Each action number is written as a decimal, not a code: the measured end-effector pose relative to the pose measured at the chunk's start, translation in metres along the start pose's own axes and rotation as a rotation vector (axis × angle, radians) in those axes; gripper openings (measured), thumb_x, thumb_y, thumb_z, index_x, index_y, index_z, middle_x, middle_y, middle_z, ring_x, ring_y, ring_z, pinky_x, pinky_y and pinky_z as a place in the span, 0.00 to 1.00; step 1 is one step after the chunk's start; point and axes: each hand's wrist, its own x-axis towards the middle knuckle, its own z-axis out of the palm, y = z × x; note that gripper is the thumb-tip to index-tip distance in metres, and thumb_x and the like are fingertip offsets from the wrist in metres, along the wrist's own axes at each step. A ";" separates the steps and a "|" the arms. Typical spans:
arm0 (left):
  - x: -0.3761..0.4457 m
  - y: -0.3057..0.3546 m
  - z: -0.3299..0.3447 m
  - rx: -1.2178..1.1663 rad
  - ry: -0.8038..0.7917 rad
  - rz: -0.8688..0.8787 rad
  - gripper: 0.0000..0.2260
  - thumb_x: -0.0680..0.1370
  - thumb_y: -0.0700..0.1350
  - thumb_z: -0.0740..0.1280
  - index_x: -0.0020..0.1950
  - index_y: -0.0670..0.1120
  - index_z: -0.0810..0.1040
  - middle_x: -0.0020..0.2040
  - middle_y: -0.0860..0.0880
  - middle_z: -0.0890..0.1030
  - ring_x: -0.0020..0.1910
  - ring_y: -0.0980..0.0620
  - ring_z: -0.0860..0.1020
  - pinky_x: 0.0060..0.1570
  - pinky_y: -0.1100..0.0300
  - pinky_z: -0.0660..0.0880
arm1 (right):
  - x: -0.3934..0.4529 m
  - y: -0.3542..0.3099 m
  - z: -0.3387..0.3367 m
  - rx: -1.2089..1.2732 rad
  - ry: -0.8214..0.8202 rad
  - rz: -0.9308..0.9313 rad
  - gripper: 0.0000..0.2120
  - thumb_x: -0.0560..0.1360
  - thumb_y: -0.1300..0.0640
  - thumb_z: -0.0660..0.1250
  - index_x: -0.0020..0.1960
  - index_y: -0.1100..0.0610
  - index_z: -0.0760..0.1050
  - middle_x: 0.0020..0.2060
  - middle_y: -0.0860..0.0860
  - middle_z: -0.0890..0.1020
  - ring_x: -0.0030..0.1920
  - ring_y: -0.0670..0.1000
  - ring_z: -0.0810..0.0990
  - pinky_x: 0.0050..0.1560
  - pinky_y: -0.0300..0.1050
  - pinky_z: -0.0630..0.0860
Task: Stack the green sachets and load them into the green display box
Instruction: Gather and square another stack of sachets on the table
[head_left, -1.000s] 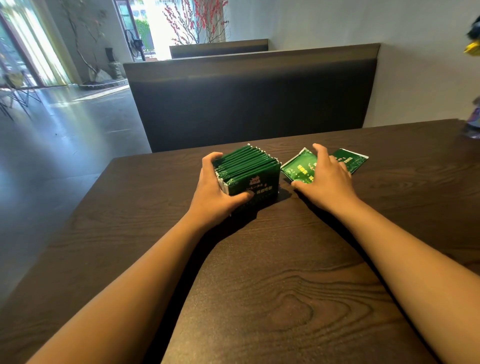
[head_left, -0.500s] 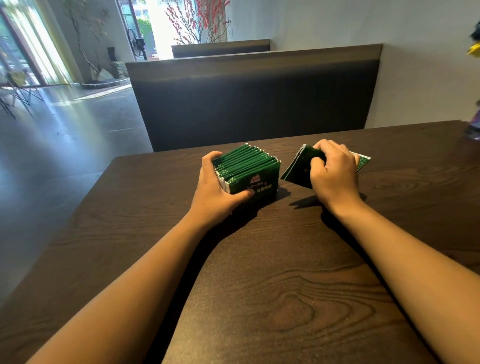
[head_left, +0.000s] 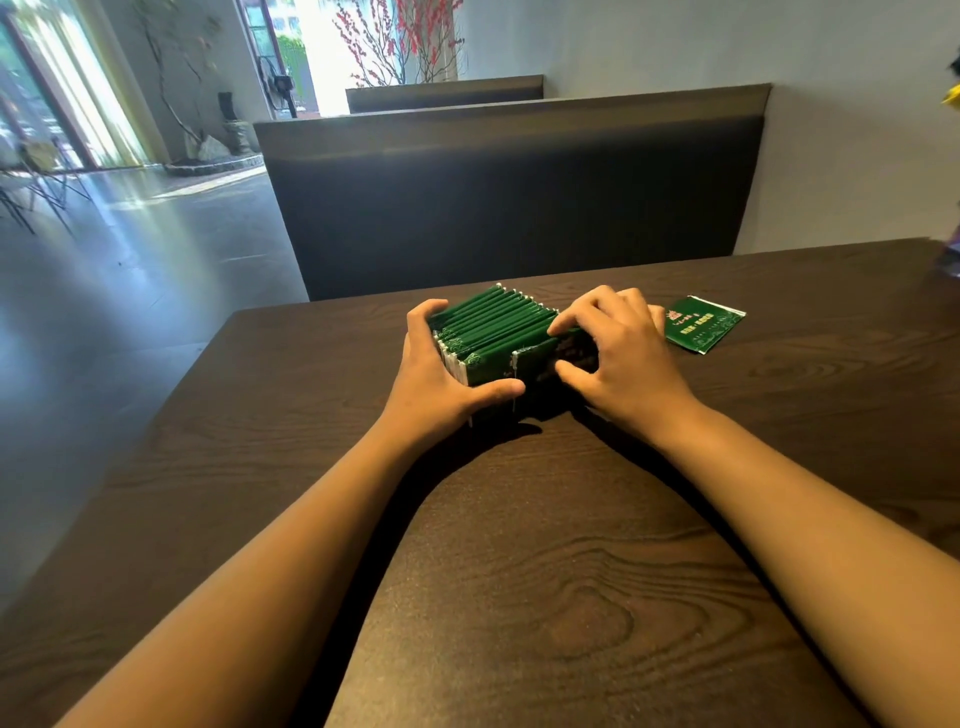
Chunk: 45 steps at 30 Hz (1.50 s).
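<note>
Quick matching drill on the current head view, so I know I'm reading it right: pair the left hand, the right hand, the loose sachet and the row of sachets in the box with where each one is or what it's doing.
Things:
1. left hand
2. right hand
3. loose sachet
4. row of sachets

States:
A. lies flat on the table, right of both hands
B. grips the green display box at its left end
C. stands on edge inside the box
D. fingers curled on a sachet at the box's right end

Pairs: 1-B, 2-D, 3-A, 4-C

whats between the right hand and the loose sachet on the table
Head view: nothing shows between the right hand and the loose sachet; the hand's far edge overlaps its left end.
</note>
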 end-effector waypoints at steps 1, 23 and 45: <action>0.000 0.000 0.000 -0.002 -0.006 0.001 0.52 0.58 0.70 0.81 0.72 0.62 0.55 0.73 0.48 0.67 0.72 0.49 0.71 0.72 0.44 0.72 | 0.000 -0.001 0.001 0.009 0.003 -0.013 0.13 0.71 0.56 0.76 0.54 0.52 0.78 0.52 0.49 0.78 0.56 0.54 0.72 0.55 0.51 0.66; -0.004 0.004 -0.003 -0.068 -0.127 0.080 0.47 0.65 0.49 0.79 0.75 0.56 0.53 0.69 0.49 0.73 0.68 0.54 0.76 0.68 0.53 0.76 | -0.007 -0.004 0.009 0.611 -0.320 0.274 0.49 0.69 0.42 0.79 0.77 0.41 0.50 0.77 0.50 0.61 0.74 0.48 0.65 0.71 0.50 0.67; 0.000 0.001 -0.002 -0.019 -0.038 0.029 0.47 0.62 0.57 0.80 0.73 0.63 0.55 0.71 0.49 0.71 0.70 0.51 0.74 0.70 0.44 0.75 | 0.001 0.067 -0.010 -0.274 -0.479 0.692 0.37 0.81 0.34 0.53 0.82 0.54 0.53 0.81 0.60 0.55 0.81 0.61 0.49 0.79 0.62 0.47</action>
